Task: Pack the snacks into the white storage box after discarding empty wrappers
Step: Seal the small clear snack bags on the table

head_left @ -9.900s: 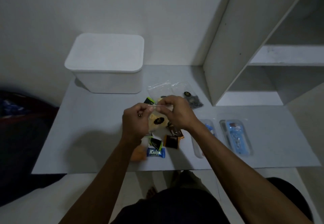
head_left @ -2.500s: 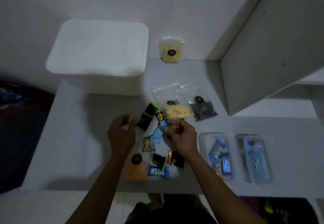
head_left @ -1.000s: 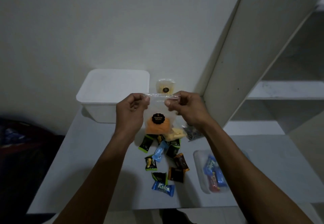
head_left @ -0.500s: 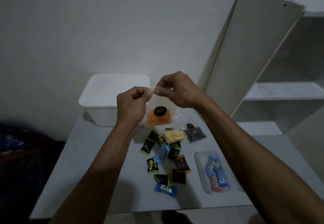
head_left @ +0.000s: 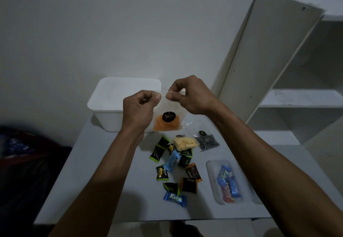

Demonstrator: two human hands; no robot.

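I hold a clear bag of orange snacks [head_left: 168,123] up in the air by its top edge. My left hand [head_left: 141,107] pinches the left corner and my right hand [head_left: 187,95] pinches the right part of the top strip. Behind the bag stands the white storage box [head_left: 115,99] with its lid on. Below on the table [head_left: 104,181] lie several small wrapped sweets [head_left: 174,164], a blue Kalpa pack [head_left: 175,198], a bag of yellow snacks [head_left: 185,142] and a bag of dark snacks [head_left: 207,141].
A clear plastic tray [head_left: 211,177] with blue and red bars lies at the table's right. A white shelf unit [head_left: 278,99] with a leaning panel stands on the right. Dark cloth [head_left: 22,153] lies left of the table.
In the last second both hands raised the orange snack bag slightly and moved closer together along its top edge. Earlier, the bag lay on the table near the front.
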